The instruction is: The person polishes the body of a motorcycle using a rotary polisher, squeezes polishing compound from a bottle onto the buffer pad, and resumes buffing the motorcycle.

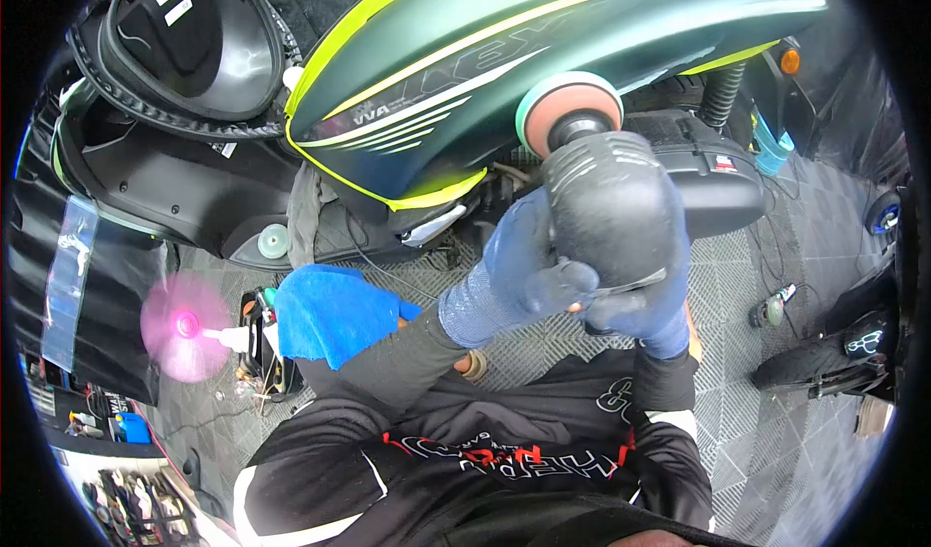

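Note:
A black polisher (616, 208) is held in both my hands, which wear blue gloves. My left hand (524, 271) is closed round the left side of its head. My right hand (645, 309) grips the rear of the polisher, its fingers partly hidden under the body. The round orange pad (562, 111) with a pale green edge rests against the lower edge of a scooter's side panel (436, 81). That panel is dark green and grey with yellow trim and white stripes. A blue cloth (335, 314) lies over my left leg area.
A pink fan (186, 324) spins at the left beside a tool holder. The scooter's open seat (199, 43) stands upper left, and a pale pad (273, 241) lies on its footboard. Cables and a small tool (771, 309) lie on the grey tiled floor (737, 431) at right.

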